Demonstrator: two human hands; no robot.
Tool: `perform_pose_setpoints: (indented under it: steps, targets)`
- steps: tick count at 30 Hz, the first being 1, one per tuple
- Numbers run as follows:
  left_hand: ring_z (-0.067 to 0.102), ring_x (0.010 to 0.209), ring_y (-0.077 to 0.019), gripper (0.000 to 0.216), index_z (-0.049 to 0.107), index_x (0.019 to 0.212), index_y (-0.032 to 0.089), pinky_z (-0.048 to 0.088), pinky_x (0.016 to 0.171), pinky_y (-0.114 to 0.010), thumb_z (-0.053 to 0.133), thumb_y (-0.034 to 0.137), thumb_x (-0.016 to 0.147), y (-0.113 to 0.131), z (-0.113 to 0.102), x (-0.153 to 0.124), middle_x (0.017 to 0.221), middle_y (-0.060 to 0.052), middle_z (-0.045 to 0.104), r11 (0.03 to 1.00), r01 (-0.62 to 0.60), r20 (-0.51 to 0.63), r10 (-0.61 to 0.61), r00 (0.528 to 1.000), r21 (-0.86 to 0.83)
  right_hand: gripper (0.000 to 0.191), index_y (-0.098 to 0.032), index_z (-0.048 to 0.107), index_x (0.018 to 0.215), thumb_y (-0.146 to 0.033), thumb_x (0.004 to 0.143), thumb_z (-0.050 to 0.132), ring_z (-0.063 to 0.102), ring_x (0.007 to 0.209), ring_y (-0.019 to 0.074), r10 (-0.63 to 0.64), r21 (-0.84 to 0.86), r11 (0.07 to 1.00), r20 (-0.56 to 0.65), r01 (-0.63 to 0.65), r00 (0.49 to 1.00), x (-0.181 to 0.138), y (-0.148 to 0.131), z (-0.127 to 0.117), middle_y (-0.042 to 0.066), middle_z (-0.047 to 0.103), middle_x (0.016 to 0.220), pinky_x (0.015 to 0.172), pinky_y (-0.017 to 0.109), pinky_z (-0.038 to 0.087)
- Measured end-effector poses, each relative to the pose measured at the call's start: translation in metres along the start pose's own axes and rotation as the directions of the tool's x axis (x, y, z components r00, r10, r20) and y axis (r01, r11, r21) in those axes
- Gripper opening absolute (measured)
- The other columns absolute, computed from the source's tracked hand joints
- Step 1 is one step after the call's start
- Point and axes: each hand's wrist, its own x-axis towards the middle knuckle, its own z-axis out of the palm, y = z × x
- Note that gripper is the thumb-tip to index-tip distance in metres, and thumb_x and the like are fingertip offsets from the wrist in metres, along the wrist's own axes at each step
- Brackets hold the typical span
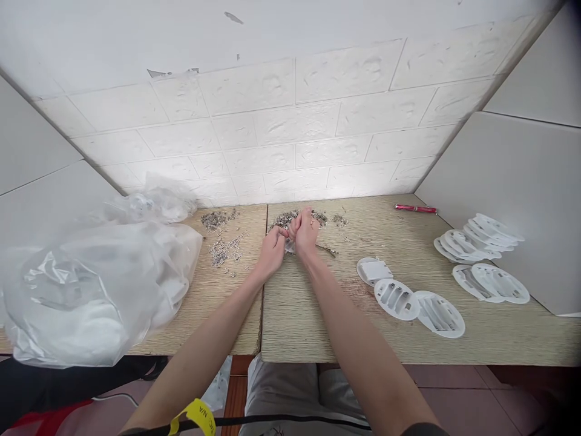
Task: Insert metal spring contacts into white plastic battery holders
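Note:
My left hand is closed, thumb and fingers pinching a small whitish plastic piece, mostly hidden between the two hands. Right against it, my right hand is curled into a fist over the same piece; what its fingers grip is hidden. Behind the hands lies a heap of small metal parts. A thin dark tool rests on the table just right of my right wrist. To the right lie white oval plastic battery housings with slots in them.
A big clear bag of white parts covers the left side. More small metal pieces are scattered at the left. Stacked white housings and a red pen lie at the right. A brick-patterned wall closes the back.

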Motion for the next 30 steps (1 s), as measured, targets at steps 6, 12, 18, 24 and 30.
perform_pose_setpoints:
  steps: [6,12,18,24,30]
  targets:
    - [0.051,0.073,-0.0164,0.020,0.054,0.076,0.017,0.039,0.069,-0.029,0.035,0.010,0.079,0.001,0.000,-0.002,0.075,-0.003,0.058,0.999,-0.023,-0.001,0.023,1.000,0.024,0.061,-0.021,0.025,0.049,-0.065,0.086,0.045,0.014,0.031,0.0039,0.021,0.075,0.997,-0.031,-0.019,0.999,0.002,-0.008,-0.005,-0.010,0.020,0.037,0.032,0.019,0.012]
    - [0.050,0.068,-0.0161,0.021,0.054,0.075,0.018,0.037,0.066,-0.028,0.035,0.009,0.078,0.001,0.000,-0.003,0.071,-0.002,0.056,0.998,-0.035,-0.029,0.037,0.999,0.047,0.062,-0.021,0.022,0.049,-0.064,0.088,0.042,0.013,0.031,0.0042,0.052,0.082,0.995,-0.052,-0.048,0.997,0.001,-0.010,-0.003,-0.009,0.020,0.035,0.031,0.018,0.011]
    - [0.050,0.067,-0.0169,0.018,0.051,0.071,0.019,0.037,0.066,-0.029,0.037,0.009,0.076,0.000,0.001,-0.002,0.067,-0.001,0.055,0.996,-0.029,-0.045,0.033,0.998,0.087,0.060,-0.021,0.027,0.048,-0.062,0.088,0.044,0.015,0.031,0.0041,0.005,0.067,0.998,-0.037,-0.002,0.999,-0.002,-0.001,0.000,-0.009,0.021,0.036,0.031,0.019,0.013]
    - [0.053,0.070,-0.0171,0.020,0.053,0.069,0.018,0.039,0.068,-0.029,0.036,0.010,0.076,0.001,0.000,-0.003,0.070,-0.003,0.059,0.992,-0.050,-0.018,0.053,0.998,0.114,0.060,-0.021,0.030,0.046,-0.063,0.086,0.047,0.019,0.032,0.0051,-0.085,-0.007,0.996,-0.022,0.084,0.996,-0.004,0.002,0.000,-0.008,0.023,0.037,0.032,0.020,0.015]
    - [0.055,0.071,-0.0178,0.021,0.054,0.068,0.018,0.040,0.069,-0.029,0.037,0.011,0.077,0.002,0.000,-0.003,0.071,-0.003,0.060,0.986,-0.061,-0.021,0.065,0.998,0.157,0.060,-0.021,0.029,0.047,-0.063,0.086,0.047,0.018,0.032,0.0051,-0.091,-0.013,0.996,-0.007,0.091,0.996,-0.005,-0.001,0.001,-0.008,0.022,0.038,0.032,0.021,0.014]
